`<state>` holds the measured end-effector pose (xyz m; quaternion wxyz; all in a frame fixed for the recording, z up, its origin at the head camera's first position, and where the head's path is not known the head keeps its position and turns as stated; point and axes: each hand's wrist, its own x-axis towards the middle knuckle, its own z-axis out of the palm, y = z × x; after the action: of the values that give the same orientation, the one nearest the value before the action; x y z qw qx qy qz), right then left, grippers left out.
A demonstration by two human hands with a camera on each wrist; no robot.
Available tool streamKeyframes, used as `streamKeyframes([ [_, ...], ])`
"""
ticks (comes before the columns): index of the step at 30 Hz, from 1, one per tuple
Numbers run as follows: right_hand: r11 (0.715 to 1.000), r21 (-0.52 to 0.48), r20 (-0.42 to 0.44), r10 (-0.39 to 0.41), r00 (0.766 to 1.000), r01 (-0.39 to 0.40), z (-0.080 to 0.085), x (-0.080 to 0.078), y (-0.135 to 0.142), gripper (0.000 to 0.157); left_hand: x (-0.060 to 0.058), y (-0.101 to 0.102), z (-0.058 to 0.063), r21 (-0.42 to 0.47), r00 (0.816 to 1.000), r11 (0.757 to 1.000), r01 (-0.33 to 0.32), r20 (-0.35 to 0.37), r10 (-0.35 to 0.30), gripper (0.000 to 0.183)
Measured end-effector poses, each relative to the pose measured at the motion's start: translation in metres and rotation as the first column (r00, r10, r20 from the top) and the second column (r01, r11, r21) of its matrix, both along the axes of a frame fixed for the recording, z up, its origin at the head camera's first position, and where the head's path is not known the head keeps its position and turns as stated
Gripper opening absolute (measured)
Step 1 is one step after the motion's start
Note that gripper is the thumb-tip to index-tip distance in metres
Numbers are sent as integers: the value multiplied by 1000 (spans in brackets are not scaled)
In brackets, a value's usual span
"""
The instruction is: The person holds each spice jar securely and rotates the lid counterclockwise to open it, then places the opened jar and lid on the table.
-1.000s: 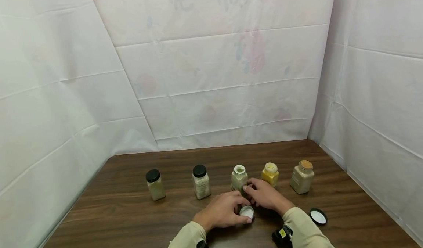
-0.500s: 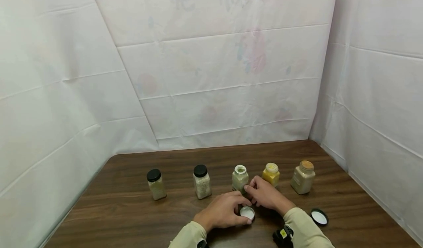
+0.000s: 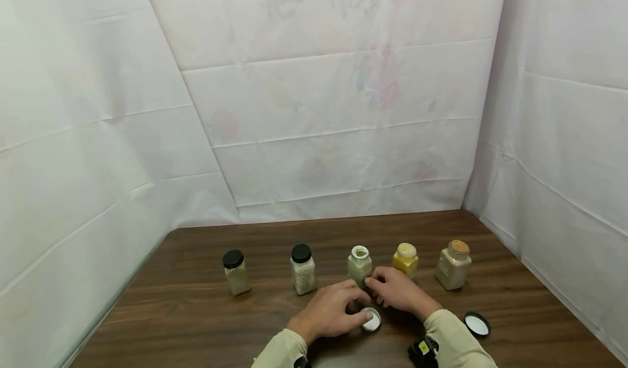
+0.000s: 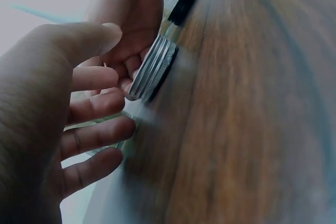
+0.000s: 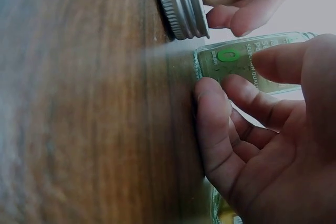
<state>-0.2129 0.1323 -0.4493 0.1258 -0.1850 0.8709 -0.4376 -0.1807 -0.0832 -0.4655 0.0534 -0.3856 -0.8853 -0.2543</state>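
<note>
A metal screw lid lies upside down on the table, its pale inside facing up. My left hand is beside it, thumb over its near left edge in the head view; in the left wrist view the loose fingers stand apart from the lid's ridged side. An uncapped glass jar of green powder stands just beyond. My right hand, fingers loosely bent, is at the jar's lower right; the right wrist view shows nothing gripped in it. Whether a fingertip touches the printed glass I cannot tell.
Two black-capped jars, one at far left and one nearer, stand in the row. To the right are a yellow jar with a perforated top and an orange-topped jar. Another upturned lid lies by the right sleeve.
The left thumb has come off the metal lid's near edge and now shows above it; the lid stays on the table. The right hand has barely moved. The head view has shifted slightly.
</note>
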Motion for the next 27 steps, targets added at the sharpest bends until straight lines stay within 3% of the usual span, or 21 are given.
streamKeyframes([
  [4,1000,1,-2,7,1000,-7,-2,2,-2,26,2,-5,-1,20,998,1000,-5,-56,6,26],
  [9,1000,-3,-10,25,1000,-25,-1,5,-2,28,2,-12,-2,54,998,998,-42,-50,45,19],
  [15,998,63,-23,20,1000,-19,7,12,5,29,0,-12,-3,63,998,998,-5,-69,9,20],
  [21,978,171,-94,137,986,-119,16,15,-7,27,3,-29,0,108,997,994,-33,-61,40,20],
  [27,958,242,-161,193,968,-151,29,21,-21,22,6,-42,1,154,998,987,-54,-31,59,19],
])
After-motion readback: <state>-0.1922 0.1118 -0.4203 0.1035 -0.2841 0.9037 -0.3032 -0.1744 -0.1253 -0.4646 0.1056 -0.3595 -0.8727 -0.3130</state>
